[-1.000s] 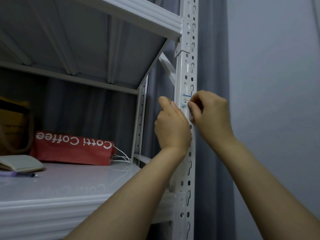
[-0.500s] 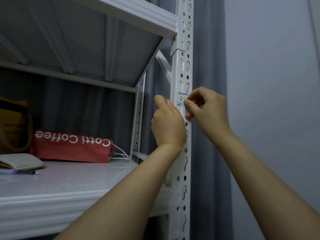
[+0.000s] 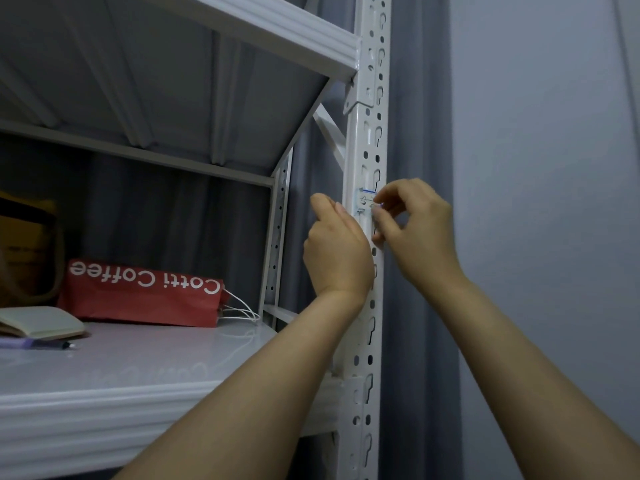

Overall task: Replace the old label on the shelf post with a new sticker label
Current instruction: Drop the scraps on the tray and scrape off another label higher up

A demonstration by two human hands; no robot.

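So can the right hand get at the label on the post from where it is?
Probably yes. The right hand already has its fingertips at the right edge of the label on the shelf post. The left hand sits beside and below, leaving the label uncovered.

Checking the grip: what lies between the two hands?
In the head view, the white shelf post with the old label stands between the left hand and the right hand.

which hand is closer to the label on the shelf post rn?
Right. The right hand has its fingertips pinching at the right edge of the label. The left hand sits just below and left of it against the shelf post, thumb raised beside it, not visibly touching.
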